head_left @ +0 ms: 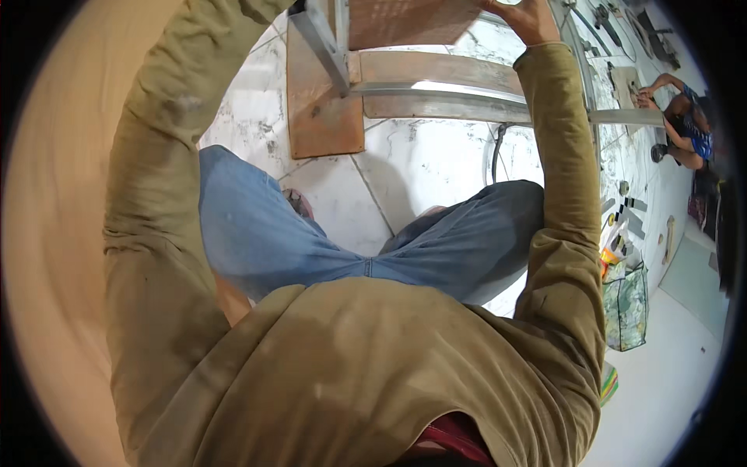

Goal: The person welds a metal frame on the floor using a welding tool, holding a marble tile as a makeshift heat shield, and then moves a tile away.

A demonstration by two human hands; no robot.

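Looking down, we see the white tiled floor [334, 183] and, at the top of the view, the metal frame [320, 48], running out of sight ahead of the person. We judge it stiff and fairly light for its bulk, its bars probably hollow, though long enough to swing or twist if lifted by one end; the bare metal may be slick, so we would take a straight bar on each side, clear of the corners. The brown panel [412, 19] shows between the bars; we expect it to be flat, rigid and liable to chip, best held by two opposite edges. The brown board [323, 128] on the floor looks much alike. The right grip [531, 19] is at the panel's right end, but whether it is clamped we cannot tell; the left grip is out of view.
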